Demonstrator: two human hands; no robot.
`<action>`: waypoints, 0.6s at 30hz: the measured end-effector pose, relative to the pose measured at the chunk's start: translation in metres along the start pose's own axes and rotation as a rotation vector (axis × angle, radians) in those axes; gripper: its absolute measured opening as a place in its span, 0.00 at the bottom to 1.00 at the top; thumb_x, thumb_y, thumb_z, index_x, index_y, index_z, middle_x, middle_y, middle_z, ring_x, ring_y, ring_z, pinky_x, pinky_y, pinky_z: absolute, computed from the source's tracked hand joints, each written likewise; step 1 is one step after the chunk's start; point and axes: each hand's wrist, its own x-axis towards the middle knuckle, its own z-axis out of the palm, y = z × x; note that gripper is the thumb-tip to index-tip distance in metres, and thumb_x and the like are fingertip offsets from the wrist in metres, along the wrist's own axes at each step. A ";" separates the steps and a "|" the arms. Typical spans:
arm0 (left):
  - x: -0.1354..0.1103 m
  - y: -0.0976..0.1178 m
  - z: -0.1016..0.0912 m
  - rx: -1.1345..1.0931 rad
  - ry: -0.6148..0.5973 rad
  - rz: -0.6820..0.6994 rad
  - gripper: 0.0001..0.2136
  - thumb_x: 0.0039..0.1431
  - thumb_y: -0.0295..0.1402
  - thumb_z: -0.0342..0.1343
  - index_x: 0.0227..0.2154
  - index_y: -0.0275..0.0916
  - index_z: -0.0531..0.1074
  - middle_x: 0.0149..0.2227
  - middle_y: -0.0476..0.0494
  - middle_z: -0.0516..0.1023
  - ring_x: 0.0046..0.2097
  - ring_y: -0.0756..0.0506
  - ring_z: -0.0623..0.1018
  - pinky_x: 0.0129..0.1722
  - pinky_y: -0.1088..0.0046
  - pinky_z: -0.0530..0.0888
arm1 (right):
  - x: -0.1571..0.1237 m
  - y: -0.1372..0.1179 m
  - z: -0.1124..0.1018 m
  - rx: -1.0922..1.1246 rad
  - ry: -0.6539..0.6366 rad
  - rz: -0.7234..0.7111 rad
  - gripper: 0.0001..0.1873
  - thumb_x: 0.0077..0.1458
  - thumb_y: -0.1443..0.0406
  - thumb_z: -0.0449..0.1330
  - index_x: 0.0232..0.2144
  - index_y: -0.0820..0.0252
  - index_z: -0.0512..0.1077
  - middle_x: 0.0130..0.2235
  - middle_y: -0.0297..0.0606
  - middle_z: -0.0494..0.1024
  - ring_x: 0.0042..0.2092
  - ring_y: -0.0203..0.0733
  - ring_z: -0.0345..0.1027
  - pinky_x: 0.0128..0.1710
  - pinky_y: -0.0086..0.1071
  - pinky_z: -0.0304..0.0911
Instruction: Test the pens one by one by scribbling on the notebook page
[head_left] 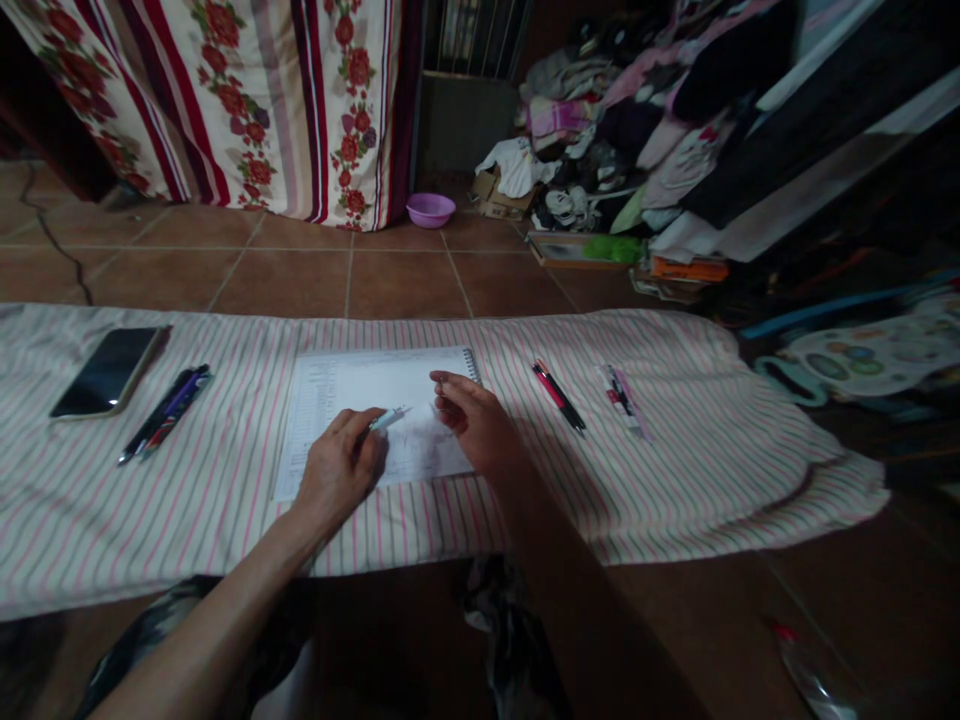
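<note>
Pen (390,418) is in the middle of the frame, over the white notebook (352,390) on the striped cloth (675,450). The left hand (337,468) is closed tight around it. The right hand (474,425) rests just beside it, fingertips pinched together. A phone (109,371) lies far left.

Tiled floor (300,280) is overlaid by a pink-striped cloth (675,450). Laid on the cloth, left to right: a phone (109,372), a cluster of pens (166,412), a spiral notebook (360,395), a red and a black pen (559,396), two pale pens (622,400). A purple bowl (430,209) is set on bare tiles beyond.
</note>
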 end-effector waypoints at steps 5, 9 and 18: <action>0.000 0.003 -0.001 0.034 -0.016 -0.027 0.14 0.59 0.33 0.44 0.44 0.38 0.70 0.35 0.44 0.73 0.34 0.47 0.74 0.35 0.69 0.71 | -0.003 0.004 0.001 0.063 -0.041 0.044 0.11 0.42 0.62 0.63 0.32 0.58 0.74 0.31 0.32 0.75 0.30 0.29 0.68 0.28 0.22 0.61; 0.001 0.004 -0.003 0.067 0.011 -0.032 0.12 0.56 0.30 0.45 0.41 0.36 0.70 0.33 0.44 0.72 0.34 0.46 0.74 0.35 0.68 0.72 | -0.007 0.006 0.004 0.055 -0.067 0.054 0.10 0.42 0.62 0.63 0.31 0.58 0.73 0.34 0.34 0.78 0.32 0.31 0.70 0.29 0.23 0.63; -0.001 0.007 -0.007 0.017 0.015 0.007 0.15 0.57 0.29 0.44 0.45 0.38 0.68 0.33 0.45 0.71 0.34 0.47 0.73 0.36 0.68 0.71 | -0.011 0.014 0.008 0.067 -0.039 0.079 0.11 0.41 0.60 0.64 0.30 0.58 0.74 0.35 0.35 0.79 0.31 0.31 0.70 0.27 0.22 0.61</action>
